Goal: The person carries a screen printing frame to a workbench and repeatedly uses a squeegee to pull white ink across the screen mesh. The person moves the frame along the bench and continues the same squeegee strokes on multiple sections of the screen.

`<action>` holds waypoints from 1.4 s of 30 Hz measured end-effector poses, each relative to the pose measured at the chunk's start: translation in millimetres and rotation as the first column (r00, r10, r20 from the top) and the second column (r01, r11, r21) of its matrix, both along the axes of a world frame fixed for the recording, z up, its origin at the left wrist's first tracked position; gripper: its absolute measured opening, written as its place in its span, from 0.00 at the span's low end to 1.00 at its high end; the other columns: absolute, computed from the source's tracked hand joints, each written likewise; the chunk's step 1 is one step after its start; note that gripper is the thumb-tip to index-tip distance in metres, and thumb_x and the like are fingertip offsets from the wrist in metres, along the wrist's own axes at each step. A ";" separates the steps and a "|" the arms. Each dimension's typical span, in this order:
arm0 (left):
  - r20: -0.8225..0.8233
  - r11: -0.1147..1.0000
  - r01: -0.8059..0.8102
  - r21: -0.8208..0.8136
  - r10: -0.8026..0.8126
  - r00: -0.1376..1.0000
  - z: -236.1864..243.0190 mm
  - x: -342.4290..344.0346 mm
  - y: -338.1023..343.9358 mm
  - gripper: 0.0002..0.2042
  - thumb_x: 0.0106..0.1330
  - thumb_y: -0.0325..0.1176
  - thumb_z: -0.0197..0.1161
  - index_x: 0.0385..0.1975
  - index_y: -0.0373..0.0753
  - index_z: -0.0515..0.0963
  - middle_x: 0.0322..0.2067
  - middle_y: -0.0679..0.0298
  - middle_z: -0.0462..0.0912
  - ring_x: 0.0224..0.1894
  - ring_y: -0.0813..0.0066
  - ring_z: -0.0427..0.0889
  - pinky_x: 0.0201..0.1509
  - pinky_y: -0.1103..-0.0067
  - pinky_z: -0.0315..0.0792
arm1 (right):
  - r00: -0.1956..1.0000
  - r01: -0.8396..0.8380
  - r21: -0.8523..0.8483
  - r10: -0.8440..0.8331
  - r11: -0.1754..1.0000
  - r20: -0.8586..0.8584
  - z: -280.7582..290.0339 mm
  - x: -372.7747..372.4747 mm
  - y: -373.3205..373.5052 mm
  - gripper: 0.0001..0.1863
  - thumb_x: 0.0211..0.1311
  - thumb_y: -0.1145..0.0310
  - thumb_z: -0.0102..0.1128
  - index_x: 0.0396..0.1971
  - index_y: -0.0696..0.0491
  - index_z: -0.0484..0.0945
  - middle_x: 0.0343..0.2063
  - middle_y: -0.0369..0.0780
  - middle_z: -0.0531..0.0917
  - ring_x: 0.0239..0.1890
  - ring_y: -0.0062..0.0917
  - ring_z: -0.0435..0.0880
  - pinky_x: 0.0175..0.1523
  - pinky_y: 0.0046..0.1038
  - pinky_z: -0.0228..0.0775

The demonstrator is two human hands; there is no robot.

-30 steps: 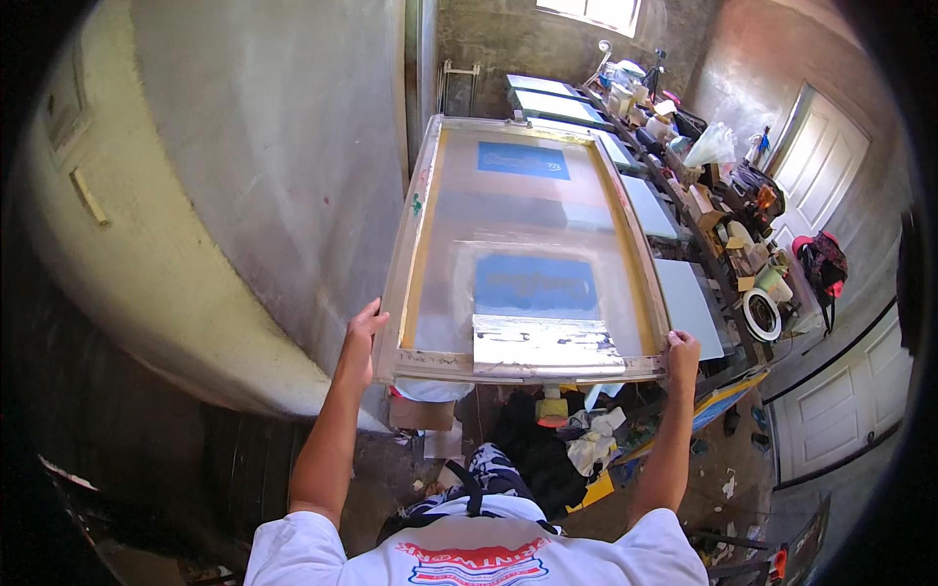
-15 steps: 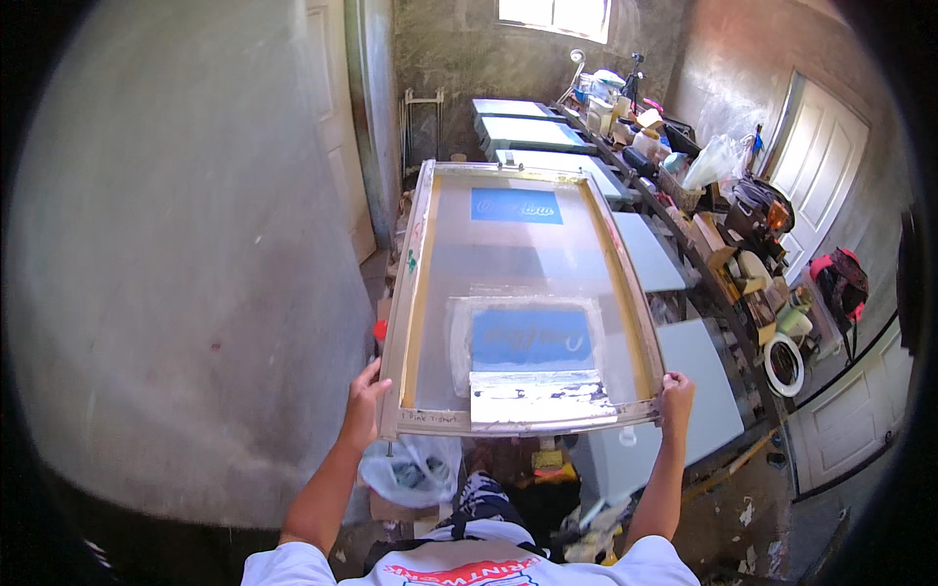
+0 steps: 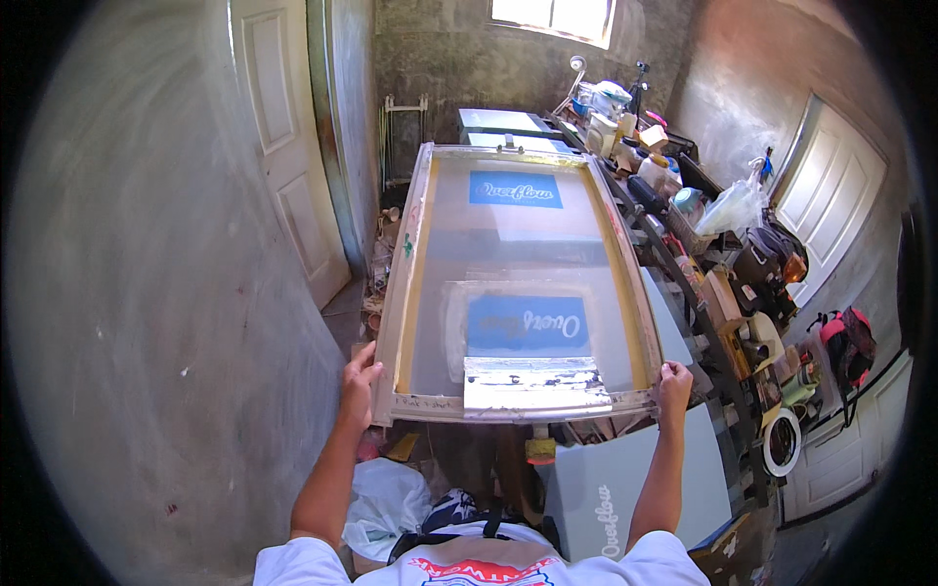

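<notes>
A large screen printing frame (image 3: 528, 256) is held out flat in front of me, its pale mesh edged with yellowish tape. My left hand (image 3: 360, 383) grips the near left corner, thumb along the outer rail. At the near right corner, my right hand (image 3: 673, 383) is closed on the rail. Two blue stencil panels with script lettering show in the mesh, a far one (image 3: 516, 189) and a near one (image 3: 529, 326). Against the near rail lies a white ink-smeared strip (image 3: 533, 383). Both hands' undersides are hidden.
Pale flat boards stand below and beyond the frame; the near right board (image 3: 645, 479) bears white lettering. A cluttered shelf (image 3: 699, 244) runs along the right. A grey wall (image 3: 176, 293) is close on my left, and a white plastic bag (image 3: 387, 506) lies near my body.
The frame, in both hands, has shifted slightly away from me and to the left across the boards. The near right board now shows lettering. My view has moved forward.
</notes>
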State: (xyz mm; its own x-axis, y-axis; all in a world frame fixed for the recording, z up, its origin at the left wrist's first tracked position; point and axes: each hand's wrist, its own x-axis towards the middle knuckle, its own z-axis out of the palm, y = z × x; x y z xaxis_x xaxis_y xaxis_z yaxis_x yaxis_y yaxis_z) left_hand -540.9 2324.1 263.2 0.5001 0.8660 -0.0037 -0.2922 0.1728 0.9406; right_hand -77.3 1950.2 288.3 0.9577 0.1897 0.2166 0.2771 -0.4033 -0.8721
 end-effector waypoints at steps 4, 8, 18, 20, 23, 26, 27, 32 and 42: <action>0.021 1.000 -0.022 -0.009 0.022 1.000 -2.4 25.8 51.0 0.28 0.69 0.24 0.52 0.70 0.26 0.66 0.63 0.52 0.78 0.63 0.66 0.78 0.70 0.74 0.68 | 1.000 -0.005 0.008 0.005 1.000 0.010 -8.1 33.6 50.3 0.16 0.67 0.68 0.58 0.44 0.66 0.84 0.37 0.48 0.88 0.42 0.32 0.85 0.52 0.32 0.74; 0.029 1.000 0.001 -0.022 -0.001 1.000 -8.6 47.5 111.6 0.27 0.70 0.24 0.52 0.70 0.25 0.67 0.63 0.52 0.78 0.63 0.66 0.78 0.70 0.73 0.68 | 0.999 -0.029 -0.012 0.029 1.000 -0.018 -11.8 51.5 114.7 0.16 0.67 0.68 0.58 0.45 0.66 0.84 0.38 0.48 0.88 0.42 0.33 0.85 0.52 0.33 0.74; -0.064 0.998 -0.020 -0.063 0.016 0.998 -91.4 164.3 347.8 0.28 0.71 0.25 0.53 0.71 0.25 0.65 0.63 0.50 0.78 0.63 0.65 0.78 0.70 0.73 0.69 | 0.998 0.033 -0.097 -0.038 0.995 -0.049 -47.3 132.0 370.7 0.15 0.68 0.68 0.58 0.43 0.65 0.84 0.36 0.50 0.88 0.41 0.35 0.86 0.51 0.34 0.75; -0.091 0.998 -0.035 -0.057 0.029 0.995 -106.8 194.1 398.3 0.28 0.70 0.24 0.54 0.71 0.25 0.64 0.64 0.50 0.77 0.64 0.65 0.78 0.70 0.73 0.68 | 0.999 0.035 -0.106 -0.036 0.994 -0.001 -58.9 157.7 423.6 0.15 0.69 0.68 0.58 0.43 0.65 0.84 0.37 0.49 0.88 0.41 0.34 0.86 0.51 0.34 0.75; -0.086 0.998 -0.051 -0.040 0.047 0.995 -108.1 232.3 433.7 0.29 0.71 0.23 0.54 0.72 0.24 0.63 0.64 0.50 0.77 0.64 0.65 0.78 0.71 0.73 0.68 | 0.997 0.028 -0.035 -0.026 0.999 0.068 -64.0 193.8 465.0 0.14 0.69 0.70 0.58 0.40 0.66 0.85 0.32 0.44 0.87 0.35 0.26 0.82 0.45 0.30 0.74; -0.070 0.999 -0.044 -0.027 0.042 0.997 -85.5 262.2 460.4 0.28 0.71 0.24 0.54 0.72 0.25 0.63 0.63 0.50 0.77 0.64 0.65 0.78 0.71 0.73 0.67 | 0.995 0.015 -0.050 -0.010 0.999 0.098 -45.8 229.0 489.3 0.14 0.69 0.70 0.57 0.41 0.67 0.84 0.34 0.45 0.87 0.36 0.28 0.83 0.46 0.31 0.75; -0.058 0.999 -0.044 -0.033 0.042 0.997 -74.9 269.7 470.0 0.28 0.71 0.24 0.54 0.72 0.25 0.63 0.63 0.50 0.77 0.64 0.66 0.78 0.71 0.73 0.67 | 0.993 0.013 -0.054 -0.007 0.998 0.118 -37.5 238.8 498.6 0.14 0.69 0.71 0.57 0.41 0.67 0.84 0.34 0.45 0.87 0.36 0.28 0.84 0.46 0.31 0.75; 0.015 1.000 -0.005 -0.030 0.005 1.000 -49.4 318.9 529.9 0.27 0.72 0.25 0.54 0.71 0.25 0.64 0.64 0.50 0.77 0.64 0.67 0.77 0.71 0.73 0.67 | 0.999 0.024 -0.062 -0.026 0.998 -0.037 -17.2 298.1 555.5 0.15 0.69 0.68 0.57 0.44 0.66 0.83 0.38 0.51 0.87 0.44 0.35 0.85 0.56 0.34 0.73; -0.054 1.000 -0.027 0.002 0.027 0.998 -80.4 457.3 716.4 0.29 0.72 0.25 0.54 0.72 0.22 0.61 0.65 0.48 0.75 0.65 0.65 0.76 0.72 0.73 0.66 | 0.998 0.024 -0.001 -0.024 1.000 -0.051 -56.2 433.5 734.7 0.15 0.68 0.69 0.58 0.43 0.67 0.84 0.34 0.47 0.87 0.37 0.31 0.84 0.48 0.34 0.75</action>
State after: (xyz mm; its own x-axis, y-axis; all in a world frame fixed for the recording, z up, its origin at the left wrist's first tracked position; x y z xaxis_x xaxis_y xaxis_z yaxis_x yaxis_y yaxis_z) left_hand -83.6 3040.4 182.7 0.4759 0.8791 -0.0288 -0.2452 0.1640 0.9555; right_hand 356.2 2684.9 232.0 0.9718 0.1665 0.1667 0.2220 -0.4101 -0.8846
